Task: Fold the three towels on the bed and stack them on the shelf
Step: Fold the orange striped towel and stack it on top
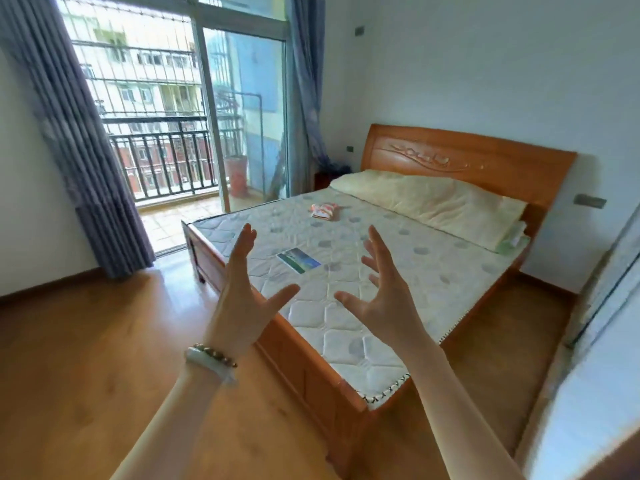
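The left hand (242, 292) and right hand (384, 292) hover before the bed (346, 337), fingers spread wide, holding nothing; a small crumpled pink-and-white towel (323, 211) lies on the mattress near the long pillow (433, 202); a flat blue-green piece (298, 260) lies nearer the hands

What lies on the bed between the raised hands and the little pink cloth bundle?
In the head view, a flat blue-green card on the mattress; otherwise only bare quilting up to the bundle.

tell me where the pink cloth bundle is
In the head view's centre, the pink cloth bundle lies on the mattress, between the yellow pillow and the blue card.
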Demonstrator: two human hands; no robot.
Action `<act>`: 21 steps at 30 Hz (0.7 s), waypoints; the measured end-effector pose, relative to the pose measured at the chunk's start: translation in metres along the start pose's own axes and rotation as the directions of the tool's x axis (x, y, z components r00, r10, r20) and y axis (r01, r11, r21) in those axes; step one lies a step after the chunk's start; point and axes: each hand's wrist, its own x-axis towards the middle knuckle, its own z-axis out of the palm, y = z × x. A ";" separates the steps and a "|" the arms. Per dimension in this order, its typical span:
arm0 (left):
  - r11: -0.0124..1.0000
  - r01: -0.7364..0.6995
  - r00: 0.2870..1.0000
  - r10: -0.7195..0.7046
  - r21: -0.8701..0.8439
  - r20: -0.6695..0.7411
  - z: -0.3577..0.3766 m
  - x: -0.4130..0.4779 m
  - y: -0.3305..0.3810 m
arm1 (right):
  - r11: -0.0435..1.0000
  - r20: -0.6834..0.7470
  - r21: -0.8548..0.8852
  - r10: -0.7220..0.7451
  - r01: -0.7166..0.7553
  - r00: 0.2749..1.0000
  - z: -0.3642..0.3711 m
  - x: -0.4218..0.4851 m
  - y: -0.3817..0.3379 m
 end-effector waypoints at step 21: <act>0.988 0.152 0.974 -0.151 -0.009 -0.170 -0.145 0.168 -0.287 | 0.926 0.282 0.378 -0.107 -0.008 0.954 0.330 0.266 0.009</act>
